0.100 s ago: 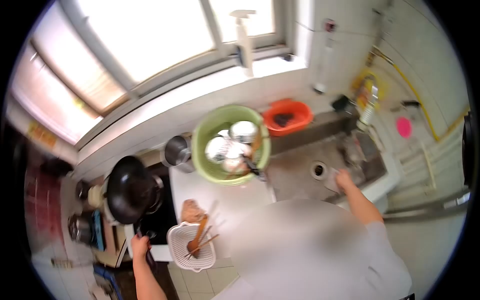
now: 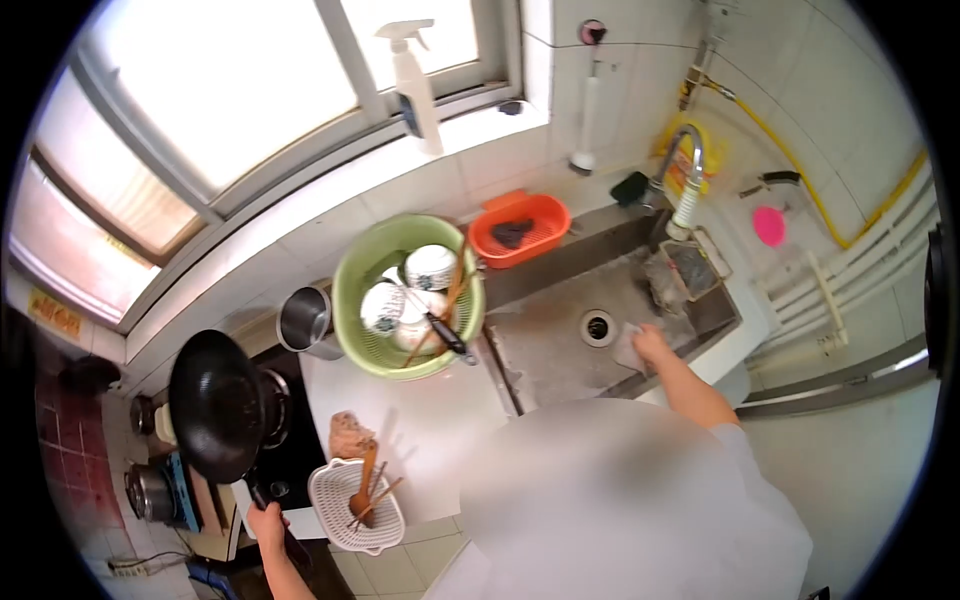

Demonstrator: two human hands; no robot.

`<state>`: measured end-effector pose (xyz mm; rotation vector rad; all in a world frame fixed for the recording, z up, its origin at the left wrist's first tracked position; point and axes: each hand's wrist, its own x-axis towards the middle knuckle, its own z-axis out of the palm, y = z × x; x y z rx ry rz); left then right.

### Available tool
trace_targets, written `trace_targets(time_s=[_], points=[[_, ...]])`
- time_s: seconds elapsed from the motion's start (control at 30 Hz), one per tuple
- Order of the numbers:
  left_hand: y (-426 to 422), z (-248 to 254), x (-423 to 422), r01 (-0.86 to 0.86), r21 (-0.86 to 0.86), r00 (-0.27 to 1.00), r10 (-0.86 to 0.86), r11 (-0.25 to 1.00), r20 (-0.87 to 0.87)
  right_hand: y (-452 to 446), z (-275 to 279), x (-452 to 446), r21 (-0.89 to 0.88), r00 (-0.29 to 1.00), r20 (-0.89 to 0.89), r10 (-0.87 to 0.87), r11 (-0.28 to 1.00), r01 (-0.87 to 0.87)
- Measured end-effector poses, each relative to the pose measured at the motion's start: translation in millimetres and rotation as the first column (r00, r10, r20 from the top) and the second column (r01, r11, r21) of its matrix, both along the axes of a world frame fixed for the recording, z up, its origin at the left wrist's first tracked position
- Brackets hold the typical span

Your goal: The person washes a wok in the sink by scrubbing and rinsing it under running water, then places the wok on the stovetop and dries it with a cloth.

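Note:
My left hand [image 2: 267,523] is closed round the handle of a black wok [image 2: 217,405], which is held tilted beside the burner of the black stove [image 2: 290,465]. Over the metal sink [image 2: 550,345], my right hand [image 2: 650,344] is closed on a pale cloth [image 2: 628,350], just right of the drain [image 2: 597,328]. A green basin [image 2: 352,340] holding white bowls, chopsticks and a black-handled utensil stands on the white counter [image 2: 430,430], left of the sink.
An orange basket [image 2: 540,240] sits behind the sink, near the faucet [image 2: 688,190]. A white basket [image 2: 330,500] with a wooden spoon lies at the counter's front edge, by a brown lump [image 2: 350,436]. A metal pot [image 2: 305,318] stands left of the basin. A spray bottle [image 2: 415,95] is on the sill.
The whole view has shifted, so the scene sits further left in the frame. My left hand still holds the wok and my right hand the cloth.

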<state>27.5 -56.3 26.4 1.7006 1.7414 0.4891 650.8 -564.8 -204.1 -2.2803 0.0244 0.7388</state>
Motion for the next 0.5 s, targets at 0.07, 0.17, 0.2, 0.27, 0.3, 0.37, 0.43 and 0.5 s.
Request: trace_targets(time_s=[0.07, 0.17, 0.2, 0.27, 0.3, 0.37, 0.43, 0.5], points=[[-22, -6, 1, 0.046, 0.076, 0.994, -0.053, 0.996, 0.092, 6, 36, 1, -0.084, 0.999, 0.037, -0.022, 0.996, 0.025], [-69, 31, 22, 0.120, 0.170, 0.984, -0.140, 0.978, 0.109, -14, -41, 26, -0.013, 0.988, 0.107, -0.108, 0.994, 0.110], [-86, 38, 30, 0.137, 0.161, 0.980, -0.158, 0.977, 0.122, -22, -27, 35, -0.009, 0.989, 0.109, -0.103, 0.995, 0.104], [-126, 81, 73, 0.189, 0.161, 0.961, -0.217, 0.969, 0.173, -10, -2, 37, 0.033, 0.991, 0.092, -0.097, 0.995, 0.094], [-143, 93, 92, 0.218, 0.146, 0.959, -0.240, 0.965, 0.151, -14, -16, 52, 0.065, 0.997, 0.059, -0.060, 0.996, 0.056], [-188, 123, 148, 0.302, 0.106, 0.948, -0.311, 0.947, 0.075, -17, 15, 65, 0.031, 0.996, 0.085, 0.027, 0.999, -0.029], [-211, 123, 182, 0.401, 0.094, 0.913, -0.407, 0.911, 0.044, -27, 15, 81, 0.039, 0.992, 0.104, 0.071, 0.996, -0.075], [-229, 95, 202, 0.408, 0.176, 0.882, -0.437, 0.896, 0.178, -39, 7, 89, 0.100, 0.983, 0.174, 0.060, 0.992, -0.078]])
